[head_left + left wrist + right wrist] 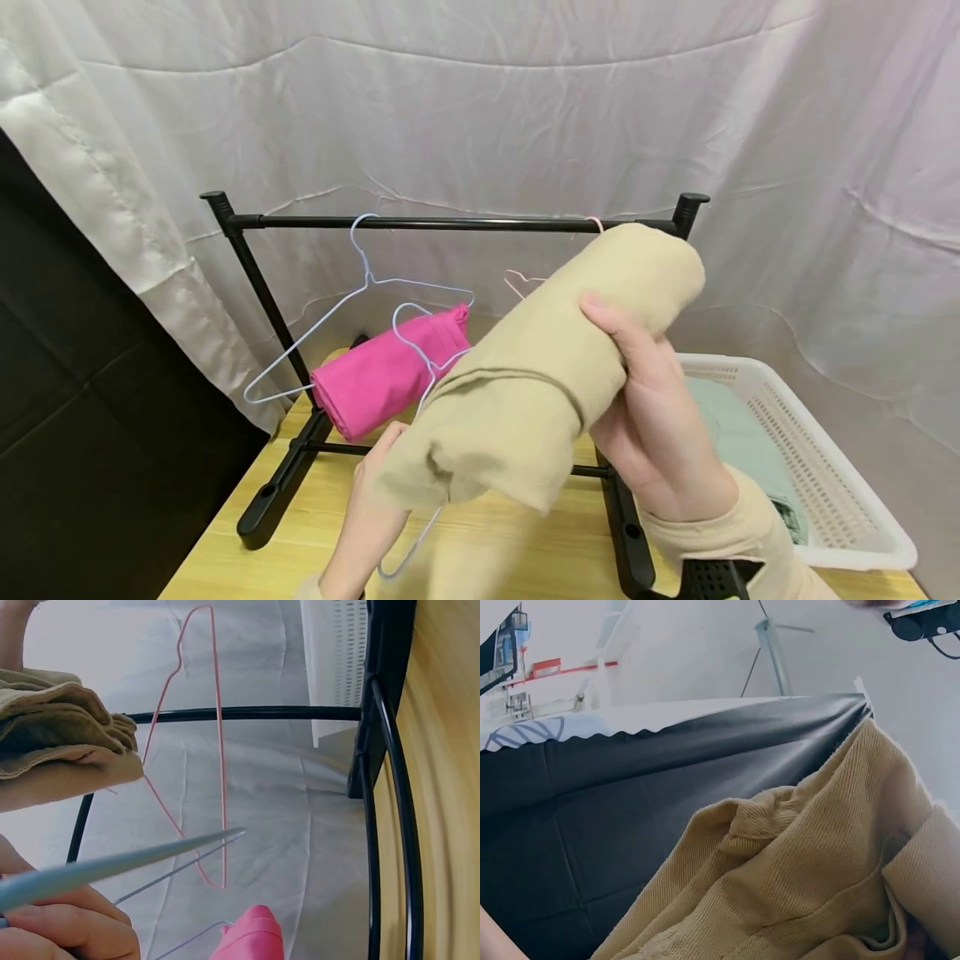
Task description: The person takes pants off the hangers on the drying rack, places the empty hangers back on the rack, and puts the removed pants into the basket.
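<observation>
The tan cloth [555, 350], a thick folded roll, was held up at a slant in front of the black rack [450, 223], its far end higher than its near end. The right hand [667, 425] gripped it from the side, thumb laid along the front and the fingers out of sight behind. The left hand [375, 492], partly hidden by the cloth's near end, had its fingers curled around a blue hanger [112, 866]; whether the hanger's bar already ran through the cloth could not be told.

The cloth looked soft and limp, ribbed enough not to slip, moderately heavy for its bulk, and hardly fragile. Its loose near end seemed likely to sag and unroll, so the surest hold was probably around the middle of the roll, with all the layers pinched together. The hanger looked light, stiff and smooth, best held close to its shoulder so it would not twist.

Behind, a bright pink cloth [382, 375] hung on another hanger [367, 279]. A white basket [832, 467] stood on the bench [300, 533], to the right.
</observation>
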`<state>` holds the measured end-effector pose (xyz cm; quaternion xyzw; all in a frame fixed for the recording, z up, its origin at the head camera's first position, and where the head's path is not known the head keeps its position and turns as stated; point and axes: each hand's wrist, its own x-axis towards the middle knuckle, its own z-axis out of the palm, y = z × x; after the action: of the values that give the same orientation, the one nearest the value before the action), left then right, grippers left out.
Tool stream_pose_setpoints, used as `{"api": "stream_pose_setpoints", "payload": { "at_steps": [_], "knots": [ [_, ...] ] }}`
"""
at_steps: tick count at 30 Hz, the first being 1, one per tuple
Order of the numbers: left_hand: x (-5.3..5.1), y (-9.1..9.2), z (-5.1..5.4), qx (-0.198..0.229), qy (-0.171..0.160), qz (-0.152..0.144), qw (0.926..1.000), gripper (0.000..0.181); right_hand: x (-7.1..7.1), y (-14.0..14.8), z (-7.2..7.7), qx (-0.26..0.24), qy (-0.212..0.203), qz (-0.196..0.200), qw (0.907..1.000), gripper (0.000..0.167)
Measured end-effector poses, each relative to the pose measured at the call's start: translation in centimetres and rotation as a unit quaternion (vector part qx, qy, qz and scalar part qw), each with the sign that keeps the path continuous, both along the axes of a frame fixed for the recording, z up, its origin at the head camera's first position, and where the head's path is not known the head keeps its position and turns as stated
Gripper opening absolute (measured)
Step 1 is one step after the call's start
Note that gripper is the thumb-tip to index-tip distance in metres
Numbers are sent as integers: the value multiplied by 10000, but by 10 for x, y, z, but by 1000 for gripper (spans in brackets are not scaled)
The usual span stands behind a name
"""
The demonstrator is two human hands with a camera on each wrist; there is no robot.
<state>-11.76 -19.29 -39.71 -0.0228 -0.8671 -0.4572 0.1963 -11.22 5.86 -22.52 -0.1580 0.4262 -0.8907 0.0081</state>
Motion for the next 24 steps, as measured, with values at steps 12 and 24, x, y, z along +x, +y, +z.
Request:
{"api": "stream_pose_setpoints", "payload": {
  "at_steps": [12, 24],
  "knots": [
    [-19, 10, 11, 212, 538, -205, 9981, 25, -11, 19, 20, -1081, 294, 210, 9935, 27],
    [-31, 20, 15, 416, 600, -362, 9967, 16, -18, 36, 37, -1600, 613, 413, 9844, 20]
  ]
}}
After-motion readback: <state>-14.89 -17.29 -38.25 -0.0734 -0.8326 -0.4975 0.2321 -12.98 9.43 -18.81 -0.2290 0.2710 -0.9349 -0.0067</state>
